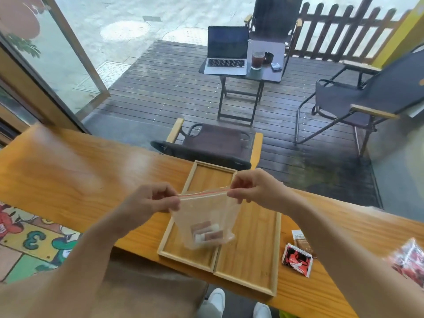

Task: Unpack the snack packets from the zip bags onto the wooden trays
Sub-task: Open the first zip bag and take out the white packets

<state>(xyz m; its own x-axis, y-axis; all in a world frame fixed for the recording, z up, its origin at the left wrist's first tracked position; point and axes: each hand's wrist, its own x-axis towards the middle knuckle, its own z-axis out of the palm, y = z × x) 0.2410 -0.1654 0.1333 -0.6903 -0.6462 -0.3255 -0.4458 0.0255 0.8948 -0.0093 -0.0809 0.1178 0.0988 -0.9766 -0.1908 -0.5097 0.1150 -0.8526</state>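
Two bare hands hold a clear zip bag (204, 216) up in the air over the worktop (80, 171). The left hand (149, 200) pinches the left end of the bag's red zip strip, and its grip is closed on the bag. The right hand (254, 189) pinches the right end of the strip, and its grip is closed on the bag too. The bag hangs down between the hands. A few small brown and white packets (206, 232) sit at the bottom of the bag. Under the bag lie two wooden trays side by side, touching. The left tray (183, 253) is partly hidden by the bag. The right tray (252, 255) lies just beside it. To the right of the trays, a red and black packet (297, 260) and a brown packet (300, 242) lie on the worktop. Another bag (410, 260) with red packets sits at the far right edge.
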